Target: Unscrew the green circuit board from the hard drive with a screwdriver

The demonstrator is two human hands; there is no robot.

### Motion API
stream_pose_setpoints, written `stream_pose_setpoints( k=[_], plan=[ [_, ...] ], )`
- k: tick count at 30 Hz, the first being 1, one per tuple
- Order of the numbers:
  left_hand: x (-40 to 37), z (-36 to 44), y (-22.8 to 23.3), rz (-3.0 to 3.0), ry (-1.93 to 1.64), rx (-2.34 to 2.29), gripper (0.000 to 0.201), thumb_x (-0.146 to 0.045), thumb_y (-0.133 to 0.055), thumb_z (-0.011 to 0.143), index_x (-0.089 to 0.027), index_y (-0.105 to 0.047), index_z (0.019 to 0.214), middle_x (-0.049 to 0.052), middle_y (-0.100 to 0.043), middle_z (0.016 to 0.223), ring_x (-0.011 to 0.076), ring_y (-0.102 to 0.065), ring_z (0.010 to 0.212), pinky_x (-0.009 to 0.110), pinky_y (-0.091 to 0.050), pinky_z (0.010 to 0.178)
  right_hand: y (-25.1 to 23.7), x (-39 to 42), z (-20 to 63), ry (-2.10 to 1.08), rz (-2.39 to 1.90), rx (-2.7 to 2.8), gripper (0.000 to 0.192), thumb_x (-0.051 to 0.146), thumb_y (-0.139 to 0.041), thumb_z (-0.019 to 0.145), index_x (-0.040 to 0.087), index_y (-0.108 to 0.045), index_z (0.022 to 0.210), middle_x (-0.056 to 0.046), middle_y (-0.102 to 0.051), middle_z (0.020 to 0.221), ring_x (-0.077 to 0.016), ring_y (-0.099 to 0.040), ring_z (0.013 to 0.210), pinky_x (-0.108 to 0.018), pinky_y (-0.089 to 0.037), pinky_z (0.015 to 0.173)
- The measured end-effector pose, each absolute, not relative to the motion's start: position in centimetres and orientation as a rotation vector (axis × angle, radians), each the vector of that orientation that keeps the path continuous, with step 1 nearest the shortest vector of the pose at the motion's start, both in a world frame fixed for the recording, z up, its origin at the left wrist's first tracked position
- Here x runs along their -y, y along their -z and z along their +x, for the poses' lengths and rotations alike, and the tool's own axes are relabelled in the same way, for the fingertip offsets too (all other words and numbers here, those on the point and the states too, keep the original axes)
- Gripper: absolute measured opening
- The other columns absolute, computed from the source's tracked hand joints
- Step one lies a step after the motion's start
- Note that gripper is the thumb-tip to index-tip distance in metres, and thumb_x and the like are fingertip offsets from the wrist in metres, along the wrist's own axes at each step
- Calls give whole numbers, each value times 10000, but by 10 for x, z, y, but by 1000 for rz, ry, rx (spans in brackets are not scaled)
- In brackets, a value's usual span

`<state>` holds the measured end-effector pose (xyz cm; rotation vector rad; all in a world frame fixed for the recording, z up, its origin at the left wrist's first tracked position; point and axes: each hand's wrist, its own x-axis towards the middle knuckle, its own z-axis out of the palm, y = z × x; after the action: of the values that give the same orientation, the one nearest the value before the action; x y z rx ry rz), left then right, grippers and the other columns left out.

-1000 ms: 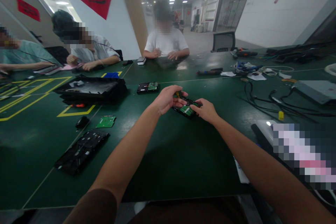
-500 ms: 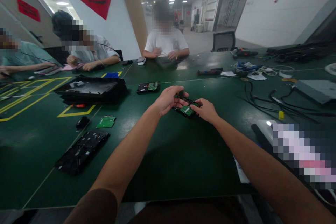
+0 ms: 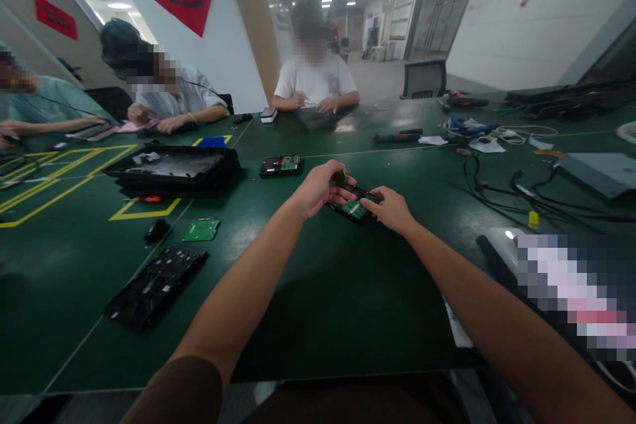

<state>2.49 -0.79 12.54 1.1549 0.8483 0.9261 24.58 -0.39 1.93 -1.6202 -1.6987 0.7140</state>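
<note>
While the left hand [image 3: 318, 189] grips a small screwdriver [image 3: 340, 179], the right hand [image 3: 391, 209] pinches the hard drive [image 3: 354, 205] on the desk [image 3: 318, 305].

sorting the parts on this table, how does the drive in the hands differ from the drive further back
The near drive sits between the left hand and right hand, both touching it; the far drive lies alone, nobody touching it. The near drive lies at a slant to the table line; the far drive lies almost level with it. Both are black, with a green board facing up.
</note>
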Motion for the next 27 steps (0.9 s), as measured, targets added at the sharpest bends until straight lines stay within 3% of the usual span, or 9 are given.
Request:
stream_pose_setpoints(
  k=[8, 15, 22, 27],
  plan=[
    [6, 19, -124, 1223, -960, -867, 285, -402, -556, 934, -146, -677, 972, 88, -679, 957, 155, -714, 647, 232, -526, 526, -19, 4, 245, -706, -1635, 1693, 459, 470, -750, 885, 157, -653, 1207, -82, -730, 928, -137, -663, 606, -243, -530, 509],
    [9, 26, -123, 1159, -929, -835, 244, -410, -572, 926, -177, -558, 1000, 104, -724, 983, 193, -736, 654, 253, -534, 515, -24, 7, 244, -659, -1642, 1734, 429, 454, -741, 896, 152, -670, 1193, -90, -732, 947, -136, -671, 623, -242, -533, 538],
    [2, 17, -125, 1244, -1006, -926, 284, -393, -549, 925, -149, -691, 947, 94, -675, 1001, 123, -673, 607, 211, -460, 473, -23, 6, 244, -679, -1648, 1717, 454, 463, -742, 897, 146, -661, 1212, -95, -734, 962, -129, -660, 591, -243, -528, 503],
    [6, 21, -124, 1225, -920, -835, 277, -400, -556, 926, -158, -653, 1018, 88, -692, 988, 143, -682, 594, 225, -467, 461, -21, 5, 245, -686, -1635, 1711, 451, 451, -743, 896, 148, -654, 1219, -90, -733, 965, -130, -664, 600, -238, -533, 501]
  ],
)
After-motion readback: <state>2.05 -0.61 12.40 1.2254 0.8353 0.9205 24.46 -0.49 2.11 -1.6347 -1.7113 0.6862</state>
